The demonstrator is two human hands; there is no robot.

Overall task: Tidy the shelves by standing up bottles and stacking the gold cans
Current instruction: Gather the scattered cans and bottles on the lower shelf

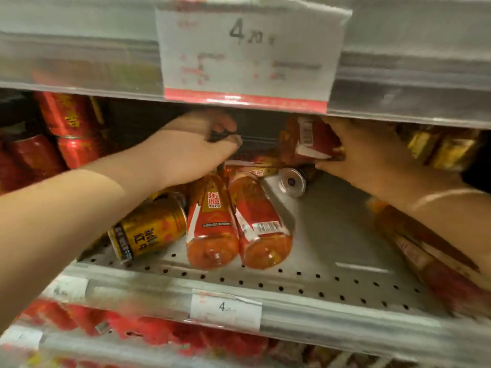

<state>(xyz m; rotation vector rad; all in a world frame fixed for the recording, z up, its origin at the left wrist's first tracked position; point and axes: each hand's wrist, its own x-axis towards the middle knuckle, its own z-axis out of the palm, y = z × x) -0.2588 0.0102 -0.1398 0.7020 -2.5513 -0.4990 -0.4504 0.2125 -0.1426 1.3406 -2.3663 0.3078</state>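
My right hand [369, 155] is shut on an orange bottle with a red label [310, 139], held tilted near the back of the shelf. My left hand [194, 150] reaches deep into the shelf with its fingers curled around something dark; blur hides what it is. Below my left hand two orange bottles [211, 227] [261, 221] lie side by side, bottoms toward me. A gold can [148, 232] lies on its side to their left. Another can [292, 181] lies further back, its end facing me. A further bottle [430, 261] lies under my right forearm.
Red cans [66, 128] are stacked at the left. Gold cans [438, 150] stand at the back right. The perforated metal shelf [332, 282] has bare floor in its middle right. A price-tag rail [247, 49] overhangs low above. Red packages [159, 330] fill the shelf below.
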